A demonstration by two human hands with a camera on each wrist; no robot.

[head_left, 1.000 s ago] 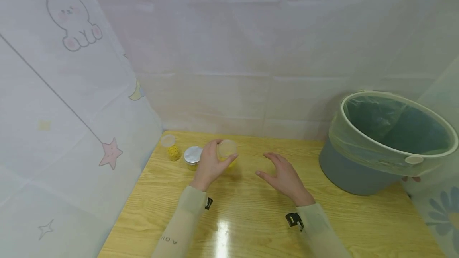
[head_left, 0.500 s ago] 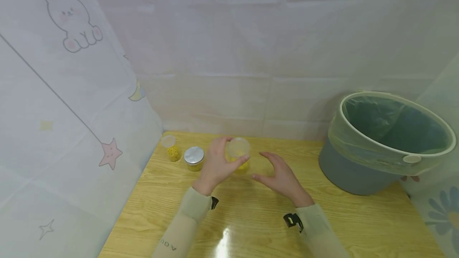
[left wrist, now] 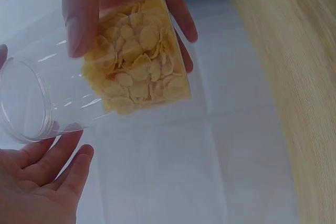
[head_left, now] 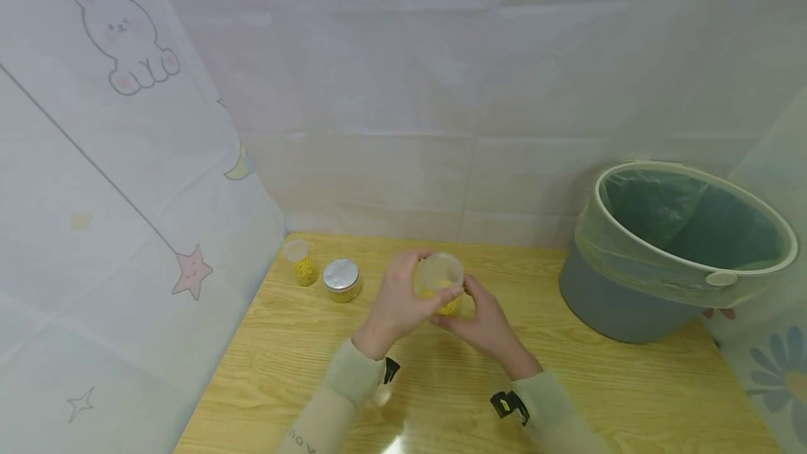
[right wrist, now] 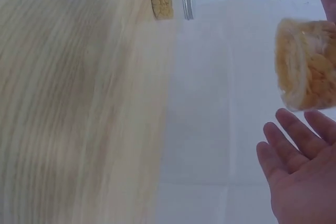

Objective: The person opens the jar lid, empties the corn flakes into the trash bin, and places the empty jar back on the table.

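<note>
My left hand (head_left: pixel 400 303) grips the upper part of a clear plastic jar (head_left: pixel 441 273) and holds it off the table, thumb across its front. The left wrist view shows yellow flakes (left wrist: pixel 139 59) filling its lower part, like cornflakes. My right hand (head_left: pixel 485 328) is at the jar's right side, low down. In the right wrist view its fingers (right wrist: pixel 289 148) are almost straight, just beside the blurred jar. From the left wrist, the right thumb (left wrist: pixel 79 30) overlaps the jar's front; I cannot tell whether it presses.
A silver-lidded jar (head_left: pixel 341 276) of yellow flakes stands on the wooden table (head_left: pixel 277 370) at left. Farther left is another clear jar (head_left: pixel 305 270) of yellow pieces. A grey bin (head_left: pixel 605 300) with a clear liner stands at the right. A pale sheet (head_left: pixel 378 174) hangs behind.
The left hand has carried the jar rightward, away from the silver-lidded jar. My right hand has moved slightly left and forward, closing the gap to the jar.
</note>
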